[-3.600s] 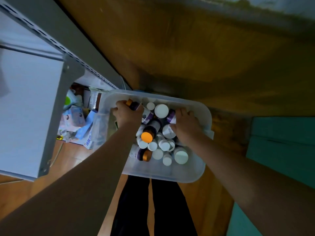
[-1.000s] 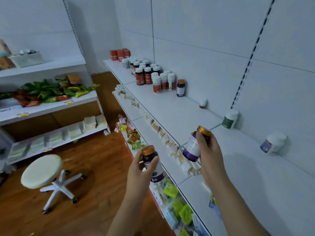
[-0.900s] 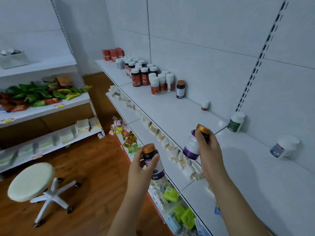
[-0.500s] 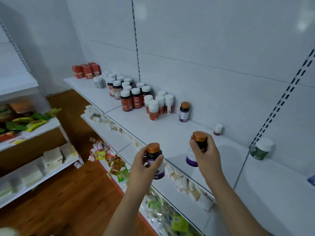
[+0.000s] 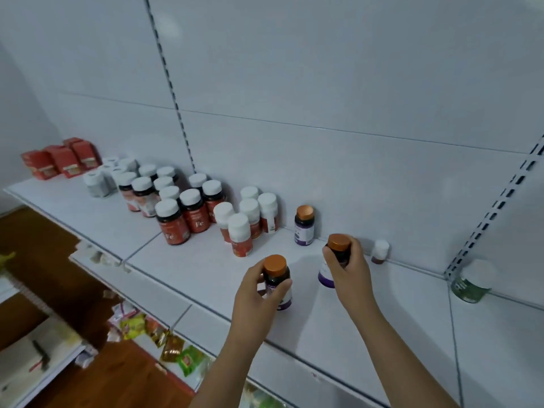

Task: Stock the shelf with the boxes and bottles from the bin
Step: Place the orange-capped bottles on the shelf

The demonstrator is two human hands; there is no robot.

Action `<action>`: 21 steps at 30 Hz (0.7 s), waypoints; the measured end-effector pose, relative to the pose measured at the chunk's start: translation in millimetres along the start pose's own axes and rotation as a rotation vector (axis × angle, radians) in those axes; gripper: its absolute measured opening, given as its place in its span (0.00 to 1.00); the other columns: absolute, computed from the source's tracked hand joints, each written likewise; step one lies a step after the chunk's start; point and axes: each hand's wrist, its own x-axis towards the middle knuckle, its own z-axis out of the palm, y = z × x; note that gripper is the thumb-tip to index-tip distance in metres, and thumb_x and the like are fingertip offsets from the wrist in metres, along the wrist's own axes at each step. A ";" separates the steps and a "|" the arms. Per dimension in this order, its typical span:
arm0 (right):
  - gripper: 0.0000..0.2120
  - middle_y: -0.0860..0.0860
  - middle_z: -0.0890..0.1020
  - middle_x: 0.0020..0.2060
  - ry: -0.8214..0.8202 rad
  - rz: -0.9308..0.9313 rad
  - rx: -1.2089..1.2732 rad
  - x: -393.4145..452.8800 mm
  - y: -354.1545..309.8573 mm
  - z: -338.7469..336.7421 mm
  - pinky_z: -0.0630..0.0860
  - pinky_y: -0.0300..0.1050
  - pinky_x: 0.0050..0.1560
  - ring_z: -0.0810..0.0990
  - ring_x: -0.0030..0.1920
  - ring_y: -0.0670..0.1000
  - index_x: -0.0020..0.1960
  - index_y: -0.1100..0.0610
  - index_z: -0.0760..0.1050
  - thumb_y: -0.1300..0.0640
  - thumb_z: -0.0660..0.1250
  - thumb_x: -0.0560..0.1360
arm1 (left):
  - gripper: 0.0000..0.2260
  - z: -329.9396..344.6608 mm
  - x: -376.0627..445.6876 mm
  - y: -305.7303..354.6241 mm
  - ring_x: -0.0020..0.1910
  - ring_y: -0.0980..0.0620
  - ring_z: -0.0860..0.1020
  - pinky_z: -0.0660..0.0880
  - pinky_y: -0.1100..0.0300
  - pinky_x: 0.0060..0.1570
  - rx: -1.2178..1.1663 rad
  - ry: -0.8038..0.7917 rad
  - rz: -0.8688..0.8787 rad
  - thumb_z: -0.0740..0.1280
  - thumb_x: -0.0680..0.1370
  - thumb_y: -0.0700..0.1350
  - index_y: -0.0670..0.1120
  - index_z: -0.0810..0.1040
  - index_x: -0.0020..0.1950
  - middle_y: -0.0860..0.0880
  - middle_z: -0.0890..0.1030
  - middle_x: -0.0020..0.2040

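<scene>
My left hand (image 5: pixel 259 293) grips a dark bottle (image 5: pixel 276 279) with an orange cap and purple label, held upright over the white shelf (image 5: pixel 368 328). My right hand (image 5: pixel 350 272) grips a second bottle (image 5: pixel 337 257) of the same kind, a little farther back and to the right. A third matching bottle (image 5: pixel 304 226) stands on the shelf against the back wall, just behind both hands. The bin is out of view.
Red-labelled bottles (image 5: pixel 188 213) and white-capped ones (image 5: pixel 244 222) stand in rows to the left, with red boxes (image 5: pixel 59 160) at the far left. A small white-capped bottle (image 5: pixel 380 251) and a green bottle (image 5: pixel 472 281) sit at the back right. Lower shelves hold snack packets (image 5: pixel 164 340).
Both hands have carried their bottles forward over the shelf, toward the matching bottle at the back wall. The view has moved closer to the shelf.
</scene>
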 end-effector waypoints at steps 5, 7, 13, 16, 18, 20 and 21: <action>0.13 0.43 0.77 0.51 0.043 -0.063 -0.037 52.7 24.3 18.5 0.72 0.33 0.51 0.76 0.51 0.39 0.60 0.51 0.68 0.55 0.68 0.78 | 0.21 15.0 71.9 -6.4 0.61 0.62 0.74 0.75 0.61 0.59 0.082 -0.166 0.109 0.72 0.76 0.50 0.58 0.73 0.68 0.62 0.77 0.62; 0.16 0.44 0.76 0.51 0.018 -0.088 -0.079 60.0 38.9 23.2 0.73 0.37 0.53 0.76 0.52 0.41 0.60 0.51 0.68 0.56 0.70 0.77 | 0.19 21.5 92.9 -9.9 0.60 0.61 0.75 0.75 0.66 0.57 0.100 -0.224 0.172 0.72 0.76 0.48 0.61 0.74 0.65 0.61 0.78 0.61; 0.26 0.50 0.75 0.62 0.077 -0.060 -0.473 50.0 69.3 29.7 0.73 0.45 0.61 0.75 0.62 0.50 0.69 0.54 0.66 0.51 0.69 0.75 | 0.14 19.9 121.9 -47.9 0.57 0.60 0.75 0.74 0.60 0.57 0.505 -0.256 0.430 0.69 0.75 0.59 0.55 0.77 0.57 0.60 0.80 0.54; 0.27 0.56 0.79 0.54 0.139 -0.076 -0.871 39.7 72.3 38.0 0.75 0.55 0.58 0.78 0.55 0.59 0.64 0.61 0.72 0.41 0.56 0.78 | 0.31 22.5 133.0 -66.7 0.73 0.50 0.66 0.62 0.56 0.72 0.772 -0.243 0.507 0.57 0.76 0.68 0.51 0.72 0.71 0.54 0.74 0.69; 0.31 0.56 0.77 0.59 0.177 -0.030 -0.980 41.0 74.0 44.3 0.72 0.57 0.64 0.76 0.59 0.59 0.69 0.62 0.71 0.40 0.53 0.77 | 0.35 26.4 140.3 -67.9 0.78 0.51 0.56 0.52 0.57 0.75 0.810 -0.313 0.473 0.52 0.77 0.70 0.52 0.61 0.78 0.53 0.63 0.77; 0.31 0.58 0.76 0.62 0.205 0.030 -1.062 41.6 74.2 48.7 0.69 0.59 0.68 0.74 0.64 0.61 0.71 0.61 0.70 0.42 0.52 0.78 | 0.37 31.1 145.7 -66.9 0.80 0.51 0.47 0.45 0.56 0.76 0.859 -0.427 0.474 0.47 0.77 0.69 0.52 0.50 0.81 0.51 0.52 0.81; 0.29 0.59 0.76 0.63 0.210 0.057 -1.090 41.2 74.0 49.7 0.69 0.59 0.68 0.73 0.64 0.62 0.71 0.61 0.70 0.43 0.51 0.78 | 0.37 32.3 146.6 -65.8 0.80 0.50 0.44 0.42 0.55 0.76 0.888 -0.458 0.483 0.45 0.77 0.69 0.51 0.46 0.81 0.50 0.48 0.81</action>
